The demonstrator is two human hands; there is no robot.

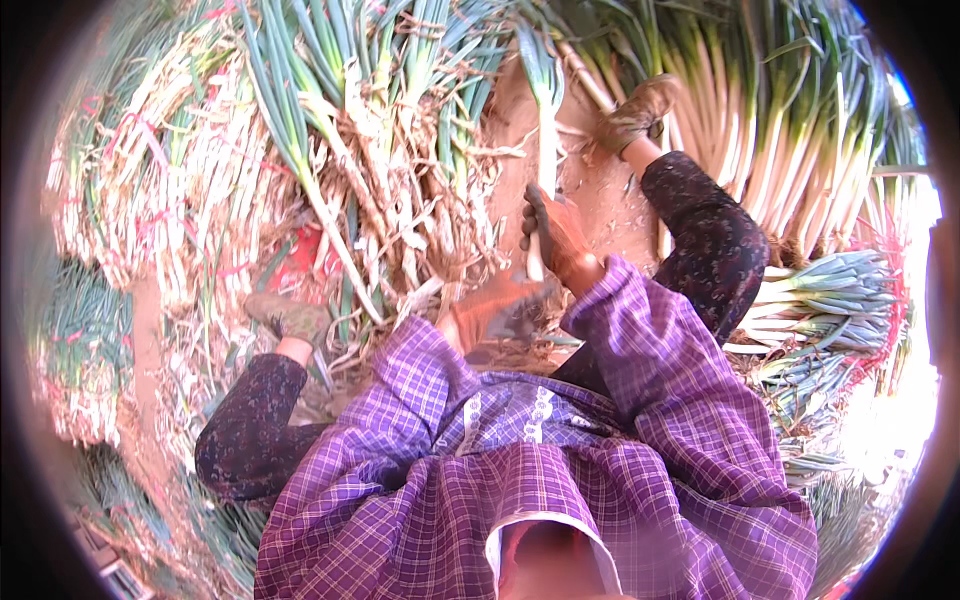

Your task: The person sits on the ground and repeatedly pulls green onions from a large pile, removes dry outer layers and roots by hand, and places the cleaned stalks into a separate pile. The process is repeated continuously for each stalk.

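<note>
My right hand [559, 236], in an orange glove with a dark palm, grips a large green onion [548, 142] around its white stem. The onion's green leaves point away from me, and its root end shows below my fingers. Close beneath that end is my left hand [495, 311], in a similar glove and blurred. Whether it touches the onion or holds anything cannot be made out. Unpeeled green onions [390, 172] with dry brown skins lie heaped just beyond my left hand.
Clean white-stemmed green onions [750, 127] are laid in a row at the far right. Nearer lies a bundle of onions [832, 300] by red netting [896, 300]. Tied bundles [172, 172] crowd the left. My shoes [641, 112] rest on brown ground [607, 202] among the onions.
</note>
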